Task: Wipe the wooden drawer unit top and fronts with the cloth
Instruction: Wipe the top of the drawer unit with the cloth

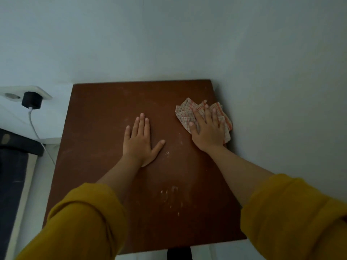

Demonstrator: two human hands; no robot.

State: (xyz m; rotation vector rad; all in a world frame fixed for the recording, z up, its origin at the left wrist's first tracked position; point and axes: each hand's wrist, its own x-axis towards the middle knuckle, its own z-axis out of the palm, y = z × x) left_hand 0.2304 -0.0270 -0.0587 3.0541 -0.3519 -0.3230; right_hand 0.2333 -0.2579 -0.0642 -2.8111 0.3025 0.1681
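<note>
Drawer unit top (112, 184): fills centre frame; pale smears lower centre, unwiped.
Your left hand (140, 141): flat, fingers straight, bracing mid-top.
Your right hand (208, 132): fingers spread flat, pressing the cloth (185, 113) at right edge, upper right of the top.
Risk: cloth overhangs there; an outward stroke could drag it off.
Charger cable (35, 128), left: snaggable.

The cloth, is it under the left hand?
No, the checked cloth lies under the right hand; the left hand rests flat on bare wood.
</note>
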